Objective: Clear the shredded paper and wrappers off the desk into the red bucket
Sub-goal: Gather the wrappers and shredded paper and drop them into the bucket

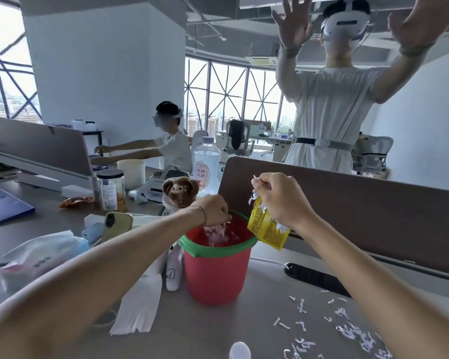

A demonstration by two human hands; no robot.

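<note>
A red bucket (215,275) with a green rim stands on the grey desk (213,330). My left hand (214,209) hovers over its mouth, fingers pointing down, and shredded paper (219,233) falls blurred from it into the bucket. Just right of the rim, my right hand (280,196) is closed on a yellow wrapper (266,226) together with some white shreds. More paper shreds (347,330) lie scattered on the desk at the lower right.
A brown divider panel (347,203) stands behind the bucket. To the left are a phone (116,225), a jar (110,189), a plush toy (180,190), a water bottle (206,161), a tissue strip (140,304) and a plastic bag (42,252). Two people with headsets are beyond the desk.
</note>
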